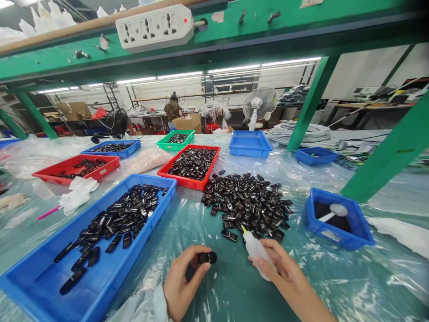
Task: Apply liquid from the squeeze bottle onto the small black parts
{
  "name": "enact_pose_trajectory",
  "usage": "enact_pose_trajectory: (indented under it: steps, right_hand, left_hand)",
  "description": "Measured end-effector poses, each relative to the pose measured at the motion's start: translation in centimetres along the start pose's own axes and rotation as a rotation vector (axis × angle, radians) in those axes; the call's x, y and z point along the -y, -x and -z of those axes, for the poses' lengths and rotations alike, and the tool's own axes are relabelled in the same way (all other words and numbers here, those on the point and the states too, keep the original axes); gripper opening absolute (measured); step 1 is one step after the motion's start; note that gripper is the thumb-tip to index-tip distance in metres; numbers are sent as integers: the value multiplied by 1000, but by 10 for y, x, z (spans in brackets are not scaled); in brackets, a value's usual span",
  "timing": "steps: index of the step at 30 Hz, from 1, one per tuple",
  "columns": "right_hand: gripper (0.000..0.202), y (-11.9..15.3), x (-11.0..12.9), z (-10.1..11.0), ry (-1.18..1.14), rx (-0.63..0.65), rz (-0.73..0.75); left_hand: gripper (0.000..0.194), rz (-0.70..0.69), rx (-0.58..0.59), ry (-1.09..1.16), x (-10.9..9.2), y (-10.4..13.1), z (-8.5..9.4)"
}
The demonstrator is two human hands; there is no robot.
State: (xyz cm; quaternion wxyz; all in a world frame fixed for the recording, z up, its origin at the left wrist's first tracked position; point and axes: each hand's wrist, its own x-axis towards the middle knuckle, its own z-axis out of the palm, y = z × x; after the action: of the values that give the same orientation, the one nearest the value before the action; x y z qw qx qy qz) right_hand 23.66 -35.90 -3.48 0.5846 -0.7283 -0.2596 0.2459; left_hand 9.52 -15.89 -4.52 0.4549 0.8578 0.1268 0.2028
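Between the thumb and fingers of my left hand [183,282] is a small black plastic casing [208,258], held just above the table. My right hand [281,268] is wrapped round a translucent white squeeze bottle [257,250], tilted with its yellowish nozzle up and to the left. Beyond both hands lies a heap of similar black casings [248,201], some with a light strip or mark. To the left of my left hand, a long blue tray [134,250] holds many more of these black pieces.
Red trays [201,184] [67,180] and a green tray [182,145] hold black parts. At right, a blue bin [338,239] contains dark material and a white scoop [338,210]. Green posts [385,156] carry a shelf with a power strip [156,27]. A person [173,109] sits far behind.
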Motion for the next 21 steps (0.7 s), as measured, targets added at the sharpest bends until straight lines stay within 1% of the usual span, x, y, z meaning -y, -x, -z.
enact_pose_trajectory:
  steps: [2, 5, 7, 10, 13, 15, 18, 21]
  right_hand:
    - [39, 1, -4, 0, 89, 9, 39]
    - [32, 5, -11, -2, 226, -62, 120]
    - [31, 7, -14, -3, 274, -84, 148]
    - [30, 7, -13, -4, 278, -64, 147]
    - [28, 6, -9, -5, 267, -55, 150]
    - [29, 6, -7, -6, 259, -64, 153]
    - [29, 4, -5, -8, 252, -77, 162]
    - [28, 3, -5, -9, 253, -82, 169]
  left_hand:
    - [23, -12, -17, 8, -1, 0, -1]
    - [22, -42, -37, 11, -3, 0, -2]
    - [22, -71, -37, 2, -7, 0, 0]
    - [18, -129, 5, -44, -13, 0, 4]
    - [15, -230, 80, -115, -15, 0, 5]
    - [16, -297, 111, -170, -14, 0, 3]
    - [19, -362, 99, -248, -10, 0, -2]
    - [20, -390, 87, -311, -6, 0, -6]
